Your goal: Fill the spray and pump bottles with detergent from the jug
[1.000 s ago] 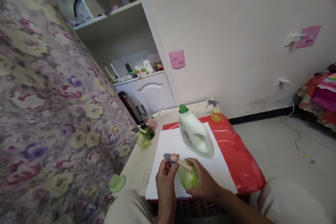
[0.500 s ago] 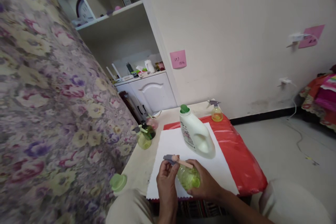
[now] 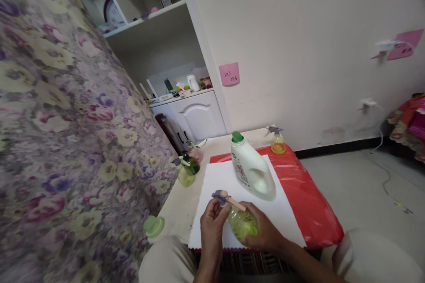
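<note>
My right hand (image 3: 262, 230) is wrapped around a clear spray bottle (image 3: 241, 222) with yellow-green liquid inside, held tilted over the near edge of a white sheet (image 3: 217, 177). My left hand (image 3: 213, 221) pinches the neck area of its grey and peach spray head (image 3: 222, 196), which sits at the bottle's top. The fingertips hide the joint between head and bottle. Beyond the hands stands a large white detergent jug (image 3: 255, 170), uncapped, with a green spout at its mouth. A light green cap (image 3: 153, 226) lies at the table's left corner.
Left of the sheet stand a yellow-green spray bottle (image 3: 186, 176), a dark green bottle (image 3: 193, 163) and a pink one (image 3: 197, 154). An amber spray bottle (image 3: 278, 145) is at the back right. Red plastic (image 3: 299, 194) covers the table's right side. A floral curtain (image 3: 83, 141) hangs at left.
The view has shifted slightly, so things sit a little farther right. Both hands keep their hold on the spray bottle and its head, with only slight finger movement.
</note>
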Tool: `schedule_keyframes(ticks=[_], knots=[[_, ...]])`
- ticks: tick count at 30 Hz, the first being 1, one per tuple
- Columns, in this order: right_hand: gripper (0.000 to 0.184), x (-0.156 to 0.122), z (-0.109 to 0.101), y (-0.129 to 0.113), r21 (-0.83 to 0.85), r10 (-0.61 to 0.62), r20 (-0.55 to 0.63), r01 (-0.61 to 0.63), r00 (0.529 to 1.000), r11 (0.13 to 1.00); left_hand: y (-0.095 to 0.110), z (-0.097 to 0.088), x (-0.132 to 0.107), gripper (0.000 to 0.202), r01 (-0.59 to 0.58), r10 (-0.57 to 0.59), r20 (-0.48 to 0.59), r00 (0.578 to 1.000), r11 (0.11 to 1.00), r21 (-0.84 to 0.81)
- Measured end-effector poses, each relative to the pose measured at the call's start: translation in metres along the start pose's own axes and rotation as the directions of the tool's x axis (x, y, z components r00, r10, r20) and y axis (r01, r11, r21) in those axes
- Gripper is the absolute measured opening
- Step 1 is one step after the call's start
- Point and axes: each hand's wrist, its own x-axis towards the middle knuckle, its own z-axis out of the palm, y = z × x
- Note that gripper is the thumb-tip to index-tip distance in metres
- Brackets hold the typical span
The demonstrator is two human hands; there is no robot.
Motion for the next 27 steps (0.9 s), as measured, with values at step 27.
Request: schedule_keyframes(ticks=[27], knots=[[0.069,0.005,-0.004,0.003,0.56,0.077,0.245,-0.206,0.967,0.803,0.015,0.001,0.009,0.047,0.172,-0.17,0.193,0.966,0.985,0.007]])
